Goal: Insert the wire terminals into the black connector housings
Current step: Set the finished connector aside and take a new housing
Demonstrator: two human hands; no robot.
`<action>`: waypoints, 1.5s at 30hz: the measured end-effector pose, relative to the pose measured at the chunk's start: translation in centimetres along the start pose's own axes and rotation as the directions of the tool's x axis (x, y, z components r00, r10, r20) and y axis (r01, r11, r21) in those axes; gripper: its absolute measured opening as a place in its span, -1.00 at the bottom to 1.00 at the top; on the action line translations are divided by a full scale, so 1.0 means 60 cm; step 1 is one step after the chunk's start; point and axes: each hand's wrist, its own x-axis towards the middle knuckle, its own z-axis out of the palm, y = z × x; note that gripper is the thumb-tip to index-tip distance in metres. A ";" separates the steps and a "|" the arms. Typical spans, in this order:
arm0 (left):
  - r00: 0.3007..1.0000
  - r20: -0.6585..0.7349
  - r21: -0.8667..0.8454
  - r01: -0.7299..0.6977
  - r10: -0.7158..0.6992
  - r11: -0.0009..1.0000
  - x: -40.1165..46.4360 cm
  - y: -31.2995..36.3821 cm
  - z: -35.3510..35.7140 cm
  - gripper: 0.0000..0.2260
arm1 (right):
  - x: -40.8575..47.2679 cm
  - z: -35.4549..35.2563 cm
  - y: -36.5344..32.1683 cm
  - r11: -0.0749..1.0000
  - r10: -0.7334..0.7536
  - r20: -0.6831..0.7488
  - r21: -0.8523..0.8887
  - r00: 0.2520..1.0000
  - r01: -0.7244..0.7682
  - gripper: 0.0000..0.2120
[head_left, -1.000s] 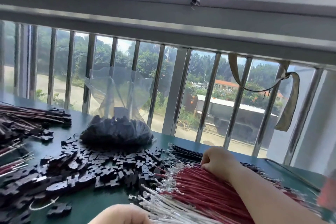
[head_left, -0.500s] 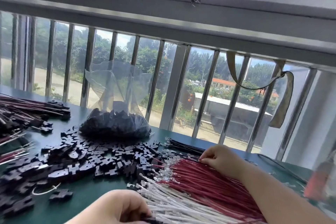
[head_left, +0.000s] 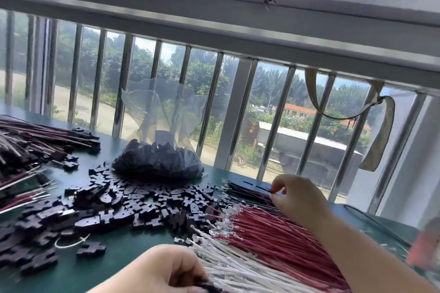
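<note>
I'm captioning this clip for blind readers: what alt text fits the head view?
A person's right hand pinches a wire from the black wires beside fanned red wires and white wires, while the left hand grips something dark at the bottom edge. Loose black connector housings and a clear bag of them lie on a green table by a barred window.

Two bare hands in view, no gloves. Right hand [head_left: 295,197]: no rings, no watch, no wrist strap visible; forearm [head_left: 371,257] bare up to frame edge, no sleeve showing. Left hand [head_left: 164,271]: only knuckles and back of hand visible at bottom edge, rest cut off; no rings or bands on shown part, no sleeve visible.
</note>
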 end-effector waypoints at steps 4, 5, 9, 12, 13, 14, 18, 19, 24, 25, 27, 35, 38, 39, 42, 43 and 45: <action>0.997 -0.042 0.050 -0.066 0.068 0.997 -0.003 -0.002 -0.006 -0.87 | 0.006 -0.037 -0.031 0.999 -0.041 -0.169 -0.006 0.985 0.040 -0.85; 0.994 -0.057 0.048 -0.086 0.089 0.995 -0.004 -0.004 -0.007 -0.91 | 0.009 -0.045 -0.037 0.997 -0.020 -0.201 0.069 0.979 0.034 -0.81; 0.993 -0.054 0.041 -0.105 0.107 0.994 -0.007 -0.002 -0.009 -0.93 | 0.019 -0.079 -0.052 0.856 0.189 -0.306 0.516 0.933 -0.004 -0.77; 0.991 -0.053 0.038 -0.121 0.122 0.992 -0.006 -0.001 -0.009 -0.94 | 0.011 -0.096 -0.058 0.789 0.155 -0.236 0.614 0.959 0.024 -0.65; 0.990 -0.062 0.040 -0.128 0.130 0.991 -0.007 -0.002 -0.009 -0.90 | 0.006 -0.099 -0.058 0.836 0.110 -0.239 0.548 0.965 0.041 -0.66; 0.989 -0.068 0.046 -0.132 0.135 0.990 -0.007 -0.002 -0.009 -0.87 | 0.001 -0.101 -0.058 0.897 0.052 -0.245 0.437 0.968 0.062 -0.69; 0.992 -0.065 0.087 -0.100 0.106 0.991 -0.008 -0.001 -0.010 -0.90 | -0.010 -0.108 -0.070 0.988 -0.061 -0.145 0.131 0.988 0.080 -0.81; 0.994 -0.065 0.092 -0.084 0.090 0.992 -0.009 0.000 -0.009 -0.95 | -0.009 -0.112 -0.077 0.971 -0.010 -0.133 0.234 0.991 0.041 -0.80; 0.992 -0.124 0.107 0.019 -0.005 0.994 -0.015 0.004 -0.001 -0.92 | 0.018 -0.170 -0.101 0.263 0.264 0.082 0.953 0.961 -0.154 -0.78; 0.991 -0.134 0.113 0.023 -0.008 0.993 -0.016 0.004 0.000 -0.91 | 0.021 -0.180 -0.102 0.198 0.229 0.121 0.966 0.966 -0.168 -0.76; 0.990 -0.141 0.127 0.030 -0.012 0.991 -0.018 0.004 0.000 -0.95 | 0.020 -0.186 -0.105 0.252 0.190 0.122 0.953 0.974 -0.168 -0.72; 0.995 -0.095 0.102 0.045 -0.035 0.994 -0.030 0.017 -0.012 -0.81 | -0.053 -0.210 -0.117 0.866 -0.407 -0.569 0.008 0.715 0.499 -0.78; 0.998 -0.055 0.023 0.030 -0.028 0.999 -0.035 0.020 -0.016 -0.83 | -0.116 -0.206 -0.121 0.910 -0.386 -0.248 0.057 0.889 0.411 -0.66; 0.999 -0.043 0.005 0.018 -0.017 1.000 -0.036 0.020 -0.016 -0.82 | -0.135 -0.191 -0.121 0.924 -0.339 -0.099 0.152 0.936 0.351 -0.65; 0.999 -0.026 -0.051 -0.031 0.030 0.998 -0.036 0.016 -0.013 -0.76 | -0.182 -0.137 -0.111 0.900 -0.226 0.320 0.429 0.920 0.072 -0.55; 0.999 -0.027 -0.080 -0.039 0.037 0.996 -0.035 0.014 -0.013 -0.75 | -0.191 -0.122 -0.108 0.886 -0.195 0.364 0.465 0.911 0.004 -0.53; 0.999 -0.026 -0.103 -0.037 0.035 0.994 -0.033 0.012 -0.011 -0.73 | -0.204 -0.100 -0.105 0.839 -0.120 0.345 0.537 0.931 -0.091 -0.61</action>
